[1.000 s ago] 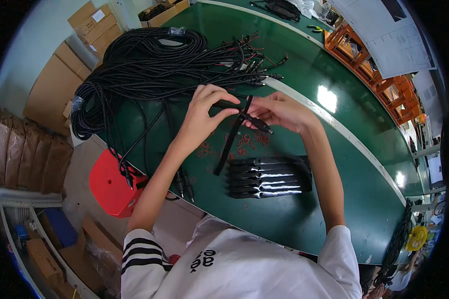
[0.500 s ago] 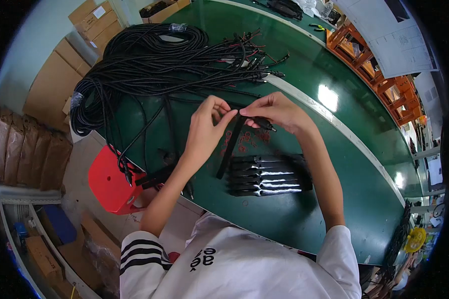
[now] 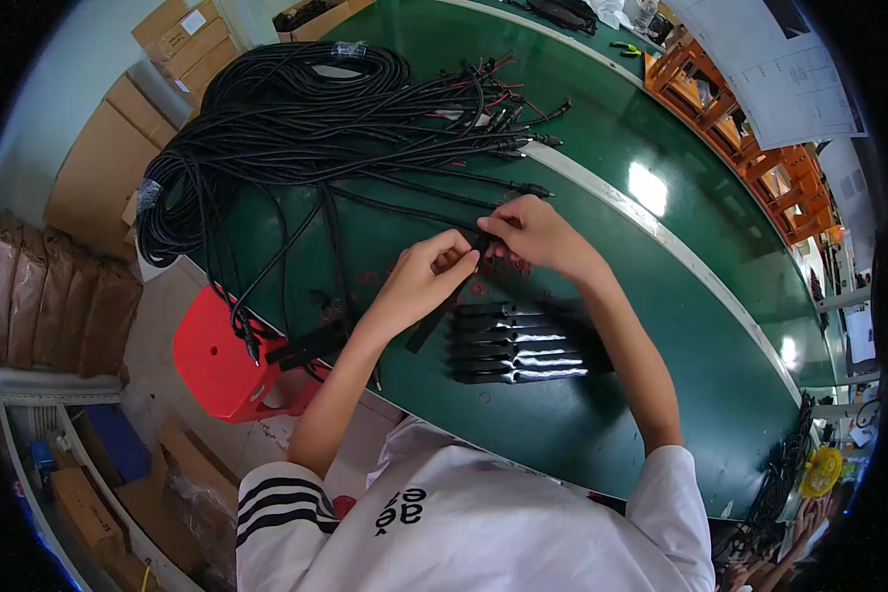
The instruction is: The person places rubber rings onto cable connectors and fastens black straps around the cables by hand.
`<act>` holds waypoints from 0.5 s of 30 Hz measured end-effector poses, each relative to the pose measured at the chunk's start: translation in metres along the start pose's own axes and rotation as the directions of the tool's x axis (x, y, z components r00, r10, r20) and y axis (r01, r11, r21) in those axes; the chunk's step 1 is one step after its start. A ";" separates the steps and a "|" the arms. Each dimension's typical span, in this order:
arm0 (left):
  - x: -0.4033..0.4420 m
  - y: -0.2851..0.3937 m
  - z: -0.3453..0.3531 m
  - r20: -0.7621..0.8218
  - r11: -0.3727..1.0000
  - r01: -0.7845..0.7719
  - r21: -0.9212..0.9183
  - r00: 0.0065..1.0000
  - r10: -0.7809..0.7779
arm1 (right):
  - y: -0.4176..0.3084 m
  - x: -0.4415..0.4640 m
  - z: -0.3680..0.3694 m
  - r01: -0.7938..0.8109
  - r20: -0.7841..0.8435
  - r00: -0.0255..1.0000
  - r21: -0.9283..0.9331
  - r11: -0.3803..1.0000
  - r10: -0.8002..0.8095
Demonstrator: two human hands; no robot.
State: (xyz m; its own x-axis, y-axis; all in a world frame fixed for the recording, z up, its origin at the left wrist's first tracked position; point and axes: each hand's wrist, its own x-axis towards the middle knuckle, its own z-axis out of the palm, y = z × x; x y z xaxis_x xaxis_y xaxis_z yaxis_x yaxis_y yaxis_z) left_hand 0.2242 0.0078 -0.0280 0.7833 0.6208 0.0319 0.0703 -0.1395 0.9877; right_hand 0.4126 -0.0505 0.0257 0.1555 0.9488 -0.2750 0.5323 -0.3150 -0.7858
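Note:
My left hand (image 3: 426,283) is pinched shut on a flat black strip (image 3: 427,329), whose free end slants down toward the table's near side. Against its fingertips, my right hand (image 3: 540,237) is closed on a black cable (image 3: 419,210) that runs in from the left. The exact contact point is small and partly hidden by the fingers. Beneath the hands lie scattered small red rings (image 3: 480,289). Just nearer to me is a row of glossy black flat pieces (image 3: 523,345), partly behind my right forearm. Beyond, a cable plug (image 3: 533,189) rests on the table.
A large coiled bundle of black cables (image 3: 296,128) covers the far left of the green table (image 3: 701,395). A red stool (image 3: 217,355) stands at the left edge. A white strip (image 3: 661,234) crosses the table. Orange racks (image 3: 799,192) stand at right.
Both hands have moved slightly nearer to me, the left one turning inward. The black strip has swung lower left. The plug that stuck out under my right hand no longer shows there.

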 end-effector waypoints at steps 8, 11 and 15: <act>-0.005 0.000 0.001 0.045 0.972 0.070 -0.224 0.997 -0.061 | -0.004 -0.009 0.010 0.120 -0.090 0.988 -0.056 0.991 -0.125; -0.008 0.005 0.003 0.023 0.958 0.081 -0.276 0.997 -0.078 | -0.002 -0.012 0.021 0.203 -0.164 0.962 -0.095 0.975 -0.217; -0.007 0.008 0.004 0.018 0.897 0.154 -0.415 0.987 -0.161 | -0.005 -0.018 0.024 0.241 -0.207 0.940 -0.160 0.957 -0.272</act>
State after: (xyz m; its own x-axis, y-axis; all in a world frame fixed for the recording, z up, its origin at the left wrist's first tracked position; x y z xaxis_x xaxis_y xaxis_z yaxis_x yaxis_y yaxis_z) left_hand 0.2218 -0.0007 -0.0209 0.7729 0.6209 -0.1306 -0.0725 0.2910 0.9540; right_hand 0.3875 -0.0665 0.0214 0.1742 0.9822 0.0698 0.6804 -0.0688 -0.7296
